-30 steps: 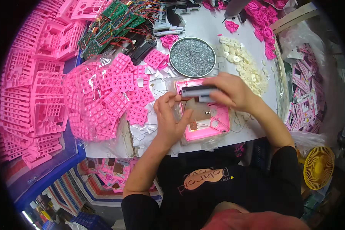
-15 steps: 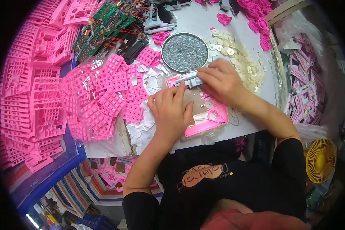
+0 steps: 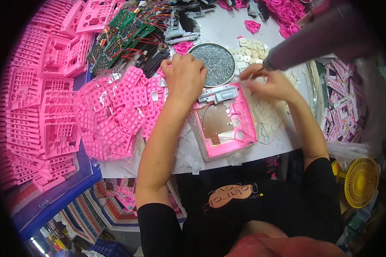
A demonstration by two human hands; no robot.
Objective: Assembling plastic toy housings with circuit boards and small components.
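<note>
A pink plastic housing lies on a clear bag at the table's front edge, with a brown plate, thin wires and white pieces inside. Across its far end rests a grey plastic bracket that no hand touches. My left hand is bent down at the left rim of the round tin of small metal screws; its fingertips are hidden. To the right of the tin, my right hand has its fingers closed at the nose end of a dark, blurred powered screwdriver slanting in from the upper right.
Pink keypads heap in a bag at left, beside stacked pink housings. Green circuit boards with wires lie behind. White discs spread right of the tin. A sack of printed pink parts and a yellow fan stand farther right.
Both hands have left the grey bracket, which stays on the housing. My left hand moved up and left to the tin's rim; my right hand moved right. The powered screwdriver has come into view.
</note>
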